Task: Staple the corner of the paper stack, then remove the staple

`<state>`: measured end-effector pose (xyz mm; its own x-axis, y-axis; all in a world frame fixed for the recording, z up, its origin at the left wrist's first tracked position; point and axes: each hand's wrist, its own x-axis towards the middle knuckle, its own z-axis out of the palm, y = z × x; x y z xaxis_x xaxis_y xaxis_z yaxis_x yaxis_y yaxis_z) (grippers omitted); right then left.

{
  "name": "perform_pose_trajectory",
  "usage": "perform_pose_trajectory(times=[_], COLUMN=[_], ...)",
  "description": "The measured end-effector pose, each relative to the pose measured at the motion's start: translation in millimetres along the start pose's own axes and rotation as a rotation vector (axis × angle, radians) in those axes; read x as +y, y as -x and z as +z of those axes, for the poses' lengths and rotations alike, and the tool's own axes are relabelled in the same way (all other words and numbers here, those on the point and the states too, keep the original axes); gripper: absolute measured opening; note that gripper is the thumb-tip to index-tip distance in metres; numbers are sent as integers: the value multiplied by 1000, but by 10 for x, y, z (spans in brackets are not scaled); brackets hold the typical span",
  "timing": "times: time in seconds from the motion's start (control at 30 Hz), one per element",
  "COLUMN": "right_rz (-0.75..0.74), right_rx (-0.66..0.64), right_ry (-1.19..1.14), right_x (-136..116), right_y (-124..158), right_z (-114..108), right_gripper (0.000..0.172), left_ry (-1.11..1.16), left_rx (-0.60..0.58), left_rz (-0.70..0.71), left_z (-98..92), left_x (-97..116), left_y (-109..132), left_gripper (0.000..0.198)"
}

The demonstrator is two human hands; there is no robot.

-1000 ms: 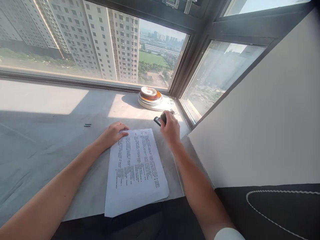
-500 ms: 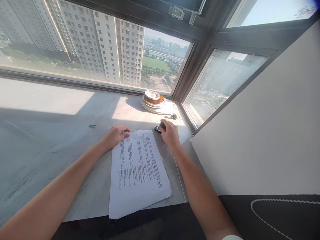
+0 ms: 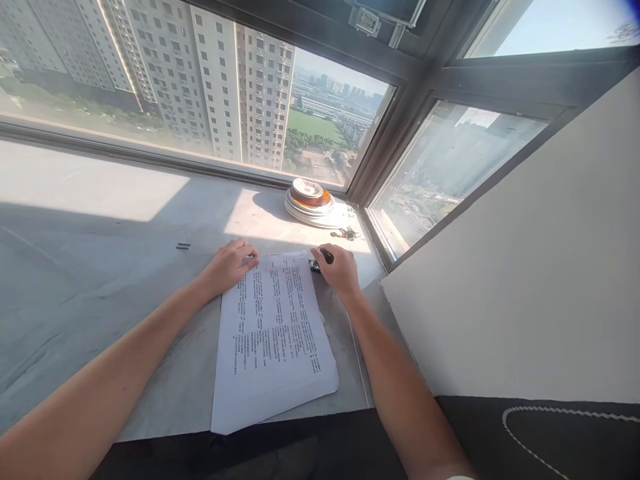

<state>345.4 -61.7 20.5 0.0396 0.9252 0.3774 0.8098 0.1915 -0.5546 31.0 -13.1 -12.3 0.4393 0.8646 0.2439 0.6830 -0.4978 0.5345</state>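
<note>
Your left hand rests at the upper left corner of the white printed paper, fingers half bent along the far edge and thumb against it; you cannot tell from here whether it pinches the paper or only presses it. Your right hand is curled closed around a small black stapler, just beside the paper's upper right corner; its near end is so close that overlap cannot be judged.

The hold looks one-sided, so a push from the right hand could swing the paper about your left thumb; if several sheets lie there, their edges could slip out of line. The lower left corner, nearer you than both hands, seems to jut past the front of the grey stone window ledge; a sleeve or your body could catch and crease it. Pressing the stapler down off the edge could waste the stroke; your right fingertips are partly hidden, so keep them clear of its mouth. A far swing of that hand could knock the dark bunch of keys or the stack of white and amber plates beyond it.
</note>
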Motion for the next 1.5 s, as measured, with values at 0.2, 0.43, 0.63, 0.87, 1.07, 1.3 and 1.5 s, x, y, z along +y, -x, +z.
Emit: perform_pose_trajectory(times=[0.2,0.43,0.63,0.87,1.07,1.3,1.5], right_rz=[43,8,-18,-55,-78,-113,-117], right_rx=[-52,-113,-118,-123,-129,-164,-152], right_ry=[0,35,111,128,161,255,283], right_x=[-44,-82,-113,-130,-124,-188,-209], right_y=[15,30,22,34,42,41,32], right_z=[-11,32,59,94,120,133,164], right_gripper=[74,71,60,59,59,59,59], left_ry=[-62,-114,-125,-168,-134,-131,-150], left_rx=[-45,24,-135,-222,-243,-233,-214], left_rz=[-5,44,375,462,477,459,450], left_z=[10,-14,219,446,446,479,531], left_x=[6,179,547,620,658,667,644], left_y=[10,63,150,211,218,229,226], left_gripper=[34,40,39,51,53,52,52])
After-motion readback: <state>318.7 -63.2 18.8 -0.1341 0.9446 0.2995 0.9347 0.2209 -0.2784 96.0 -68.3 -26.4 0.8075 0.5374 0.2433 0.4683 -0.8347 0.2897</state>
